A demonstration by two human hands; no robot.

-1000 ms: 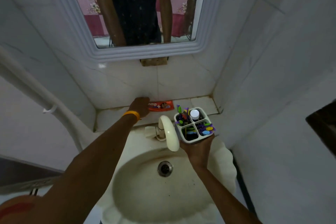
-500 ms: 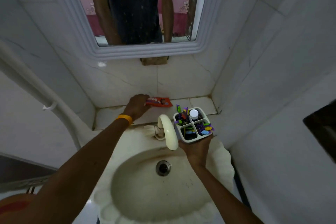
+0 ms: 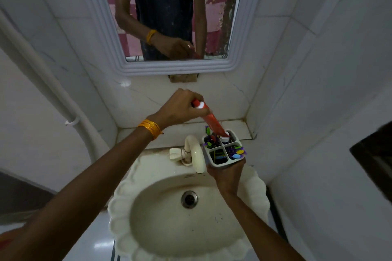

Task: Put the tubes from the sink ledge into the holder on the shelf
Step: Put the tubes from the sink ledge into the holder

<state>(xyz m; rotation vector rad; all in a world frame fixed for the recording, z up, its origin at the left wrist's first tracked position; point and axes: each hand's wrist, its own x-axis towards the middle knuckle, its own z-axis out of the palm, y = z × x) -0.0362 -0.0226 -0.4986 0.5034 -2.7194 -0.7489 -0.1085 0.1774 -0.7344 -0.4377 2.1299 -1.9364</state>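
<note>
My left hand grips the upper end of a red tube, which slants down to the right. Its lower end dips into the back right compartment of the white four-part holder, beside a white cap. My right hand holds the holder from below, above the right rim of the sink. Coloured toothbrushes fill the other compartments. The marble ledge behind the tap is bare where it shows.
A cream tap curves over the scalloped sink, just left of the holder. A white-framed mirror hangs above the ledge. A white pipe runs down the left wall. A dark shelf edge juts in at right.
My left hand picked the red tube up off the ledge, swung it to the right and lowered its end into the holder. The right hand kept the holder in about the same spot.
</note>
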